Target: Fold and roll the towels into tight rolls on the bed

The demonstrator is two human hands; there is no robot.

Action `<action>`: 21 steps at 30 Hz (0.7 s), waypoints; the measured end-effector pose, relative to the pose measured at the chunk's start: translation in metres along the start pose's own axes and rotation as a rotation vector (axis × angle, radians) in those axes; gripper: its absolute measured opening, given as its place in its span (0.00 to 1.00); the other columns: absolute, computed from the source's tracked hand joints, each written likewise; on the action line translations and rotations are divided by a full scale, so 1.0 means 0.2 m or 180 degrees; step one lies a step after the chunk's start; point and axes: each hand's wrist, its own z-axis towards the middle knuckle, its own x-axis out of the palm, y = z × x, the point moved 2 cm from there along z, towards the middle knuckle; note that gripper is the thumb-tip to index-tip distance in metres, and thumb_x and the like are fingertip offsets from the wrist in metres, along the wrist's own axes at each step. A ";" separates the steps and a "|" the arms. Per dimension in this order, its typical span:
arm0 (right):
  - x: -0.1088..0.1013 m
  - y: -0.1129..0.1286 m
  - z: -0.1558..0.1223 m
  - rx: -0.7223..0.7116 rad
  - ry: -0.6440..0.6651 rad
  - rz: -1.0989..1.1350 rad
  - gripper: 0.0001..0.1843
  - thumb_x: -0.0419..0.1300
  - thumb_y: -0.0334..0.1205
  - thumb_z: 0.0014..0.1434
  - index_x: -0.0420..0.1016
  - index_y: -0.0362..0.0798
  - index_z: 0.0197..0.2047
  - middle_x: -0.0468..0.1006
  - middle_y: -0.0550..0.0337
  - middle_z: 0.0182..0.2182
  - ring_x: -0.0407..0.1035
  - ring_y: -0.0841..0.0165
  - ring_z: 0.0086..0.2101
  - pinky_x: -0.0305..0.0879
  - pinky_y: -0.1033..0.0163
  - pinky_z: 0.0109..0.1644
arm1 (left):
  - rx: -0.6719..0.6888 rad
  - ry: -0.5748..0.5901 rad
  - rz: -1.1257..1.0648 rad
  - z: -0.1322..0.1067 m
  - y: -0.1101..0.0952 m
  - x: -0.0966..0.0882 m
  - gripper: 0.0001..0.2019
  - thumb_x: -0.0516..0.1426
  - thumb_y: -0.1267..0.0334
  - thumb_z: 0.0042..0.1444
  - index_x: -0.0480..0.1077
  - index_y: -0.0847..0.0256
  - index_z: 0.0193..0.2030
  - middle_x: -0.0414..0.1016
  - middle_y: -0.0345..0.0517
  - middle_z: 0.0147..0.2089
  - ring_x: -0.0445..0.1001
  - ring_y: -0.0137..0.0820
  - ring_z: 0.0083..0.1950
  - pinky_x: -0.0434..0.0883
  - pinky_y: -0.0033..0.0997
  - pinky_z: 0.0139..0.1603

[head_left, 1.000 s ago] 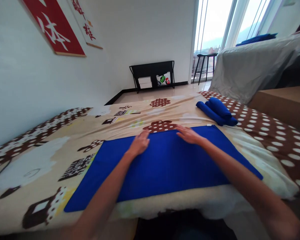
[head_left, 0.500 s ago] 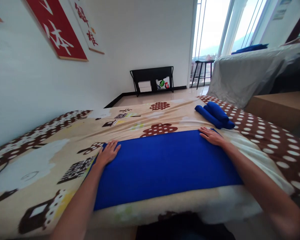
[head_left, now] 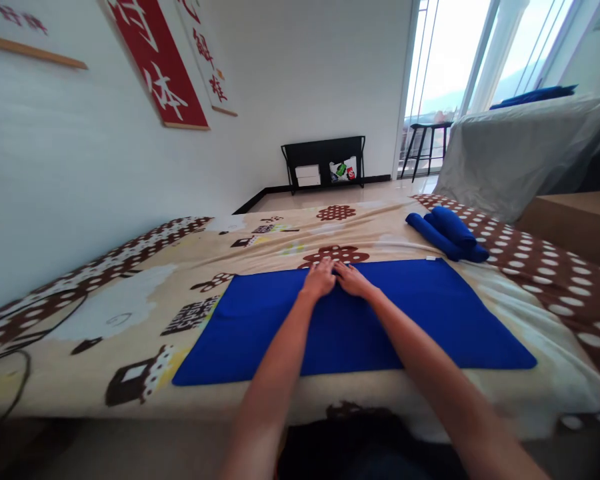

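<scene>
A blue towel (head_left: 445, 320) lies spread flat on a patterned blanket (head_left: 145, 360), with a small white tag on its far edge toward the right. My left hand (head_left: 321, 279) rests at the middle of the towel's far edge, fingers stretched forward. Right beside it, nearly touching, my right hand (head_left: 351, 277) lies palm down on the same edge with its fingers out. Neither hand appears to hold anything. Rolled blue towels (head_left: 447, 233) sit on the blanket beyond the towel's far right corner.
The blanket covers a bed-like surface with a brown dotted border (head_left: 545, 280). Dark cords (head_left: 27, 373) lie at the left. Against the far wall stands a black rack (head_left: 323, 153); a stool (head_left: 425, 147) and a sheet-covered piece (head_left: 510, 147) are at the right.
Both hands have moved inward from the towel's far corners to the middle of its far edge. The towel's near edge now lies smoother and wider in view. The view has shifted left.
</scene>
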 end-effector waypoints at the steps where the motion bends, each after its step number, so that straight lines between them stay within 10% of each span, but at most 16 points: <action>1: 0.05 0.06 0.01 -0.0084 0.0024 0.0010 0.23 0.57 0.47 0.67 0.68 0.46 0.61 0.67 0.51 0.62 0.63 0.55 0.60 0.59 0.43 0.64 | -0.0007 0.0023 -0.0039 0.01 -0.06 0.05 0.28 0.42 0.66 0.64 0.55 0.63 0.71 0.54 0.51 0.73 0.52 0.33 0.74 0.51 0.41 0.73; 5: 0.11 0.11 -0.02 -0.0169 0.0086 -0.0023 0.21 0.47 0.42 0.70 0.67 0.49 0.63 0.63 0.61 0.66 0.53 0.58 0.66 0.46 0.49 0.71 | -0.0178 0.0014 -0.0137 -0.03 -0.13 0.17 0.29 0.38 0.65 0.66 0.50 0.60 0.73 0.50 0.51 0.75 0.49 0.34 0.75 0.48 0.49 0.74; 10: 0.01 -0.12 -0.08 -0.0040 0.0235 -0.0149 0.29 0.45 0.52 0.69 0.61 0.49 0.68 0.57 0.59 0.69 0.50 0.60 0.68 0.42 0.51 0.72 | -0.0225 0.0170 -0.0191 -0.08 0.01 0.13 0.29 0.40 0.51 0.68 0.49 0.57 0.74 0.45 0.49 0.76 0.43 0.37 0.76 0.43 0.52 0.74; 21: -0.40 -0.95 -0.54 0.0763 0.0331 -0.0527 0.39 0.39 0.64 0.66 0.53 0.54 0.72 0.50 0.60 0.71 0.43 0.61 0.70 0.39 0.51 0.74 | -0.1068 0.0271 0.0055 -0.38 0.86 -0.07 0.31 0.38 0.44 0.67 0.51 0.52 0.72 0.48 0.45 0.76 0.45 0.37 0.76 0.44 0.55 0.73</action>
